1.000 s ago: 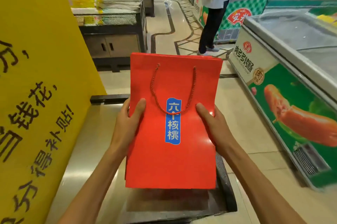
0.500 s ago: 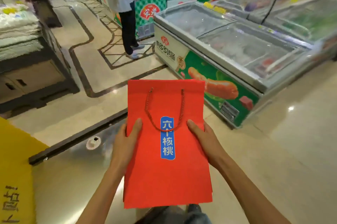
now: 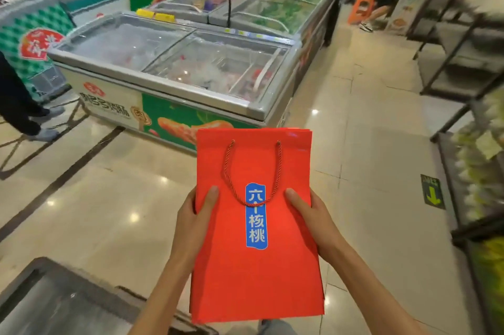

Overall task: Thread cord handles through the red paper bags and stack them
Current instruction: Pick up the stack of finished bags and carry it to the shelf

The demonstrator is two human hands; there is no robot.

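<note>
A flat stack of red paper bags (image 3: 256, 280) is held upright in front of me, above the shop floor. The front bag has a blue label with white characters and a red twisted cord handle (image 3: 252, 171) looped down its face. My left hand (image 3: 195, 221) grips the stack's left edge, thumb on the front. My right hand (image 3: 313, 218) grips the right edge the same way. The fingers behind the bags are hidden.
A chest freezer (image 3: 174, 84) with glass lids stands ahead on the left, more freezers behind it. Dark metal shelving (image 3: 463, 62) lines the right side. A steel counter (image 3: 54, 304) lies at the lower left. A person's legs (image 3: 16, 105) stand at the far left.
The view has swung right, away from the yellow sign and steel counter toward the freezers and aisle. The bag stack stays gripped in both hands, unchanged.
</note>
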